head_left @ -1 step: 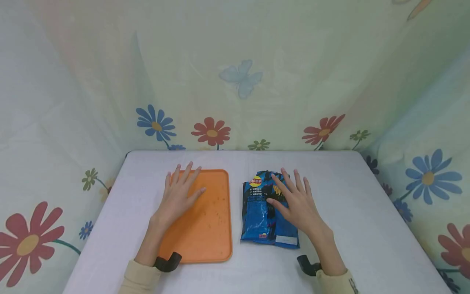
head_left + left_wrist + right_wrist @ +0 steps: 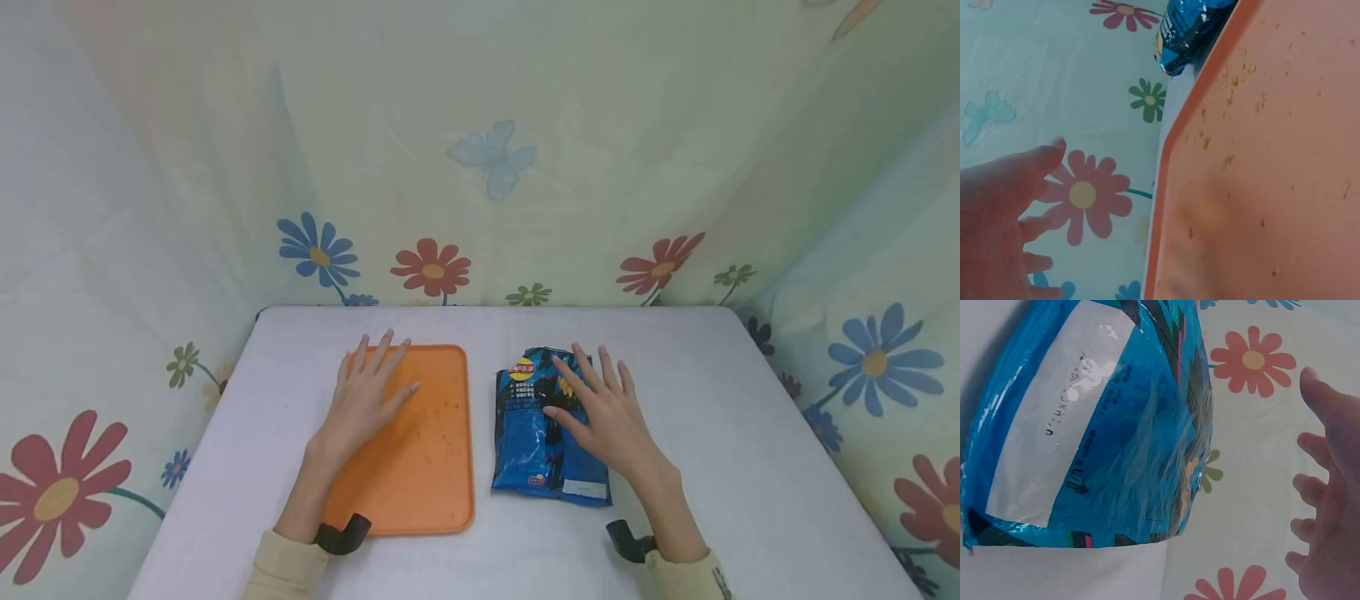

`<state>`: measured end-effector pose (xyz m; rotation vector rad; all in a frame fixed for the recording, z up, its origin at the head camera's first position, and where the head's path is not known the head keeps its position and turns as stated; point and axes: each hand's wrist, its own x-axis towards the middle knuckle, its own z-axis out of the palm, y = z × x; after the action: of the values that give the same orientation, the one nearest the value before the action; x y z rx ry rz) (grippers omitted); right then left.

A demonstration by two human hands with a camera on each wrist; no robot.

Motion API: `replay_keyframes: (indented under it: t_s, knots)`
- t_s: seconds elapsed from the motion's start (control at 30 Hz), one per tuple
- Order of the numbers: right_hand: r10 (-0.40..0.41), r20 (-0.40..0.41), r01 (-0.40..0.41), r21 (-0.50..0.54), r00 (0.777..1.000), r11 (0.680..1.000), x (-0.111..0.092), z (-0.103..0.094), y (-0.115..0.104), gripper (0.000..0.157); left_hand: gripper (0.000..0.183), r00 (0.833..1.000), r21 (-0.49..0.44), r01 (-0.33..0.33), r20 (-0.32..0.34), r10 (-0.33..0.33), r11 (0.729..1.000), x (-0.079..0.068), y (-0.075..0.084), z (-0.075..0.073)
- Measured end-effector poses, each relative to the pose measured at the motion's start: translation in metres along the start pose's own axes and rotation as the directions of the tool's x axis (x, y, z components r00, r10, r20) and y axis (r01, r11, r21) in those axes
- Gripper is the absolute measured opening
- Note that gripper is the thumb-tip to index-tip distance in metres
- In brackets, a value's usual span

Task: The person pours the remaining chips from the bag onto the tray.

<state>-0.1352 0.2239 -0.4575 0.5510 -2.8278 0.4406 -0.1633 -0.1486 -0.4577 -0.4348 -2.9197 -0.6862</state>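
An orange tray [image 2: 431, 442] lies on the white table, with small brown crumbs [image 2: 1229, 161] on its surface. Over its left side is my left hand [image 2: 363, 400], fingers straight and spread, holding nothing. To the tray's right lies a shiny blue chip bag [image 2: 522, 442] with black patches, a red and yellow logo near the top and a white panel [image 2: 1063, 406] low on its right side. My right hand [image 2: 617, 417] is spread above the bag's right half and hides part of it; in the right wrist view its fingers show apart from the bag.
A white-covered table [image 2: 720, 433] holds both things, the tray left and the bag right of centre. Behind and at both sides hangs a pale curtain [image 2: 585, 167] printed with flowers and a butterfly. A black wrist mount [image 2: 343, 535] sits near each beige sleeve [image 2: 288, 567].
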Motion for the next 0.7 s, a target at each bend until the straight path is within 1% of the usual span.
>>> replay_keyframes:
  t_s: [0.13,0.23,0.37,0.43,0.5,0.57,0.63,0.7]
  knots:
    - [-0.021,-0.008,0.021,0.009,1.0,1.0,-0.001,0.0,0.0,0.079,0.076,1.0,0.0,-0.002,0.013,0.002,1.0,-0.002,-0.001,0.0]
    - [-0.036,-0.021,0.036,0.004,0.999,0.999,-0.001,0.0,0.0,0.079,0.076,1.0,0.008,-0.015,0.004,0.015,1.0,-0.001,-0.002,0.0]
    - [-0.027,-0.017,0.027,-0.009,0.999,1.0,-0.002,-0.001,-0.001,0.079,0.076,1.0,0.013,-0.022,-0.009,0.022,1.0,-0.002,-0.002,0.0]
    - [-0.017,-0.009,0.017,-0.012,1.0,1.0,-0.002,-0.002,-0.002,0.079,0.075,1.0,0.017,-0.014,-0.018,0.014,1.0,-0.003,-0.003,0.0]
    - [-0.01,0.002,0.01,-0.012,1.0,1.0,-0.003,-0.002,-0.002,0.079,0.072,1.0,0.023,0.015,-0.025,-0.015,1.0,-0.005,-0.003,0.001]
    - [-0.004,0.007,0.004,-0.015,1.0,1.0,-0.003,-0.003,-0.003,0.08,0.069,0.997,0.021,0.063,-0.036,-0.062,0.998,-0.008,-0.006,0.002]
    - [-0.003,0.004,0.004,-0.017,1.0,1.0,-0.003,-0.003,-0.004,0.08,0.066,0.991,0.019,0.129,-0.049,-0.128,0.991,-0.012,-0.009,0.003]
    - [-0.008,-0.011,0.008,-0.019,1.0,1.0,-0.004,-0.003,-0.004,0.081,0.063,0.979,0.02,0.198,-0.064,-0.196,0.98,-0.017,-0.014,0.005]
